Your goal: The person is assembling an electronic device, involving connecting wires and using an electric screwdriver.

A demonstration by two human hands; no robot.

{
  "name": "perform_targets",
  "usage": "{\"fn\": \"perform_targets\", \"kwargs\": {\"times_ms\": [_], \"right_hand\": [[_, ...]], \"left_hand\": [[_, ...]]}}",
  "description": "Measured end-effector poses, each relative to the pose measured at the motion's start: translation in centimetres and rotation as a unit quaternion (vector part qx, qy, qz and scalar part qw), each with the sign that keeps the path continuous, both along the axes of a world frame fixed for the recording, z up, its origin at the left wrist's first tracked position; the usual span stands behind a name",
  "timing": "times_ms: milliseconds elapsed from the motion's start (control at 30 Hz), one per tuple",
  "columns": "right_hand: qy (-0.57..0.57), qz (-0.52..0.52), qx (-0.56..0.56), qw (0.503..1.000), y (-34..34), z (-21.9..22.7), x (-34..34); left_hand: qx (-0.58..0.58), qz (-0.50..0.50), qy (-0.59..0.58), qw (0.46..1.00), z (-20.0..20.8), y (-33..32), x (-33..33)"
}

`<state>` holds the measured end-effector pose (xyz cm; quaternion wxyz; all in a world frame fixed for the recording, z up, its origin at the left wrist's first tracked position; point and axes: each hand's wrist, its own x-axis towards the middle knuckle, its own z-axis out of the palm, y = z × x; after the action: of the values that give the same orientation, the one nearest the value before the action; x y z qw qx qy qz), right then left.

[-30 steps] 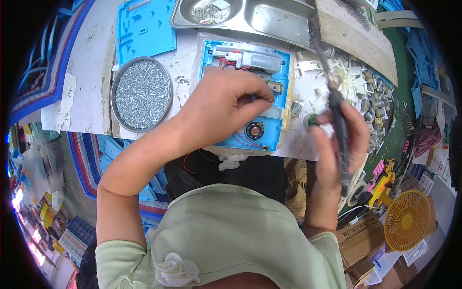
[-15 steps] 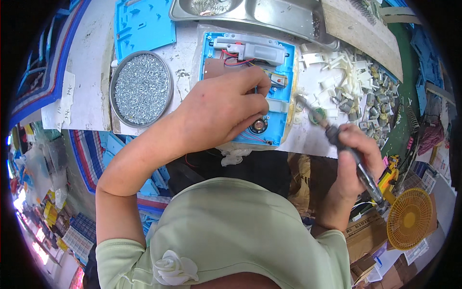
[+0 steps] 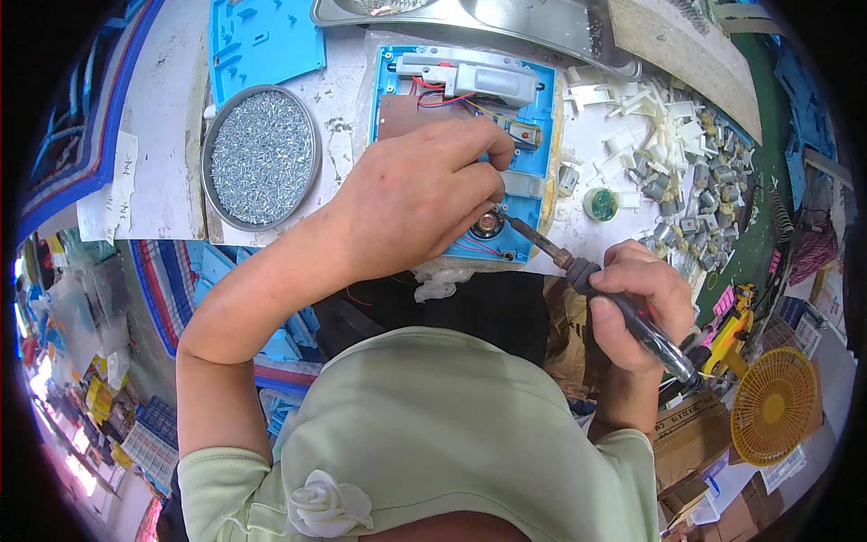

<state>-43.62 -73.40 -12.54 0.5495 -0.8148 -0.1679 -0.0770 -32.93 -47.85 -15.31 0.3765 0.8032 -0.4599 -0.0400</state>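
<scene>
While my green shirt fills the bottom of the frame, my right hand [image 3: 632,303] sits at the lower right, fingers wrapped tight around a dark soldering iron [image 3: 603,294]. A second ago the iron stood up and away from the work; now it has tipped down and its thin metal tip touches the small round part [image 3: 489,221] at the bottom edge of the blue tray [image 3: 540,126]. I think that means the joining has started. My left hand [image 3: 411,199] lies over the middle of the tray, fingers pressed together and pinching something small that I cannot make out. Red wires [image 3: 433,95] and a grey block [image 3: 479,77] sit higher up. At the upper left, a round tin [image 3: 260,155] holds shiny little screws. White plastic bits [image 3: 646,122] lie bumpy on the bench [image 3: 167,144] at the upper right.
</scene>
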Motion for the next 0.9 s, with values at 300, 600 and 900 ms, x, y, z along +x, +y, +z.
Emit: {"fn": "perform_targets", "kwargs": {"times_ms": [300,600,900], "right_hand": [[0.017,0.002,-0.008,1.0,-0.13,-0.07,0.1],[0.005,0.004,-0.029,1.0,0.23,0.39,0.32],[-0.014,-0.006,-0.014,1.0,-0.09,0.59,0.01]], "left_hand": [[-0.003,-0.004,0.001,1.0,-0.14,0.01,0.03],[0.003,-0.003,-0.004,1.0,-0.29,0.09,-0.05],[0.0,-0.007,-0.011,1.0,-0.18,0.1,0.02]]}}
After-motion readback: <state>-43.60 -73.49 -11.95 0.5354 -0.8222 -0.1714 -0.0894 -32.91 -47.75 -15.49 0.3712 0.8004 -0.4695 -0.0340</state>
